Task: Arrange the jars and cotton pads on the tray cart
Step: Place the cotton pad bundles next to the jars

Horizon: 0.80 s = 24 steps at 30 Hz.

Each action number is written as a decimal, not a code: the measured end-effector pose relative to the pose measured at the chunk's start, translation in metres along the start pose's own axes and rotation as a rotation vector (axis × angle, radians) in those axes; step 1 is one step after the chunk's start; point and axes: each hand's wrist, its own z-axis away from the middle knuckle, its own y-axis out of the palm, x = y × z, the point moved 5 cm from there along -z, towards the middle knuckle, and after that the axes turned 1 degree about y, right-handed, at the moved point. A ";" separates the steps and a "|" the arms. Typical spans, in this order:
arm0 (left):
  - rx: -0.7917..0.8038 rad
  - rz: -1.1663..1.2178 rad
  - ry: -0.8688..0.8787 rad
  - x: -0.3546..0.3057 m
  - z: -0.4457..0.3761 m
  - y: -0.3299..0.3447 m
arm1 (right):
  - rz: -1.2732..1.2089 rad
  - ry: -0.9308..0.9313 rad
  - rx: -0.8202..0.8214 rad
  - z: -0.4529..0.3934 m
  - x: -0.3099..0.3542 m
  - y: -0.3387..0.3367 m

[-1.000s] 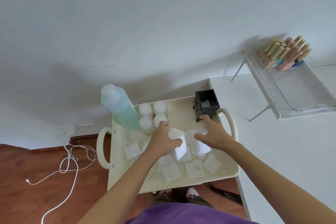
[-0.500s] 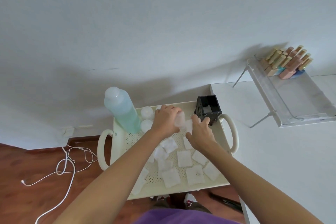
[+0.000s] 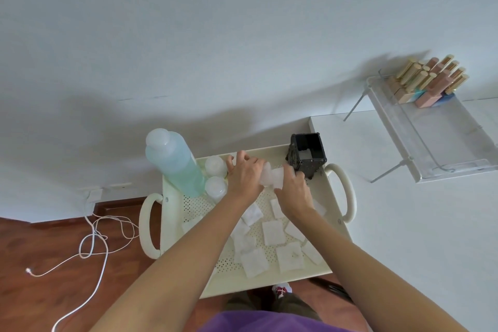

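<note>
A cream perforated tray cart [image 3: 338, 244] holds several square white cotton pads [image 3: 272, 232] scattered over its near half. Two small white jars [image 3: 215, 165] stand at the back left beside a tall blue bottle [image 3: 176, 164]. My left hand [image 3: 244, 175] and my right hand [image 3: 293, 190] meet above the tray's back middle, both gripping a stack of cotton pads [image 3: 273, 178] between them. A black square holder [image 3: 307, 152] stands just right of the hands, with something white inside it.
A white table [image 3: 420, 224] adjoins the cart on the right, bearing a clear acrylic shelf [image 3: 442, 143] with gold and pink lipsticks [image 3: 428, 81]. A white cable [image 3: 91, 245] lies on the wooden floor at left. The wall is right behind the cart.
Both hands rose from the scattered pads in the tray's middle and moved to the back, carrying a gathered stack of pads toward the black holder.
</note>
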 end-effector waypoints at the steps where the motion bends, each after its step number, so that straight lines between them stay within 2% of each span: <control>1: 0.004 -0.011 -0.002 0.000 -0.001 0.000 | 0.060 0.000 -0.007 0.001 -0.003 0.001; 5: 0.047 -0.027 0.002 0.003 -0.004 0.005 | 0.178 -0.015 0.010 0.002 -0.011 0.005; 15: 0.077 0.010 -0.114 0.009 -0.012 0.005 | -0.023 -0.065 -0.062 -0.029 -0.014 0.009; 20: 0.060 0.030 -0.246 0.009 -0.020 0.005 | 0.000 -0.079 -0.052 -0.033 -0.015 0.010; 24: 0.041 0.109 -0.229 0.012 -0.014 0.006 | 0.017 -0.145 -0.042 -0.026 -0.019 0.007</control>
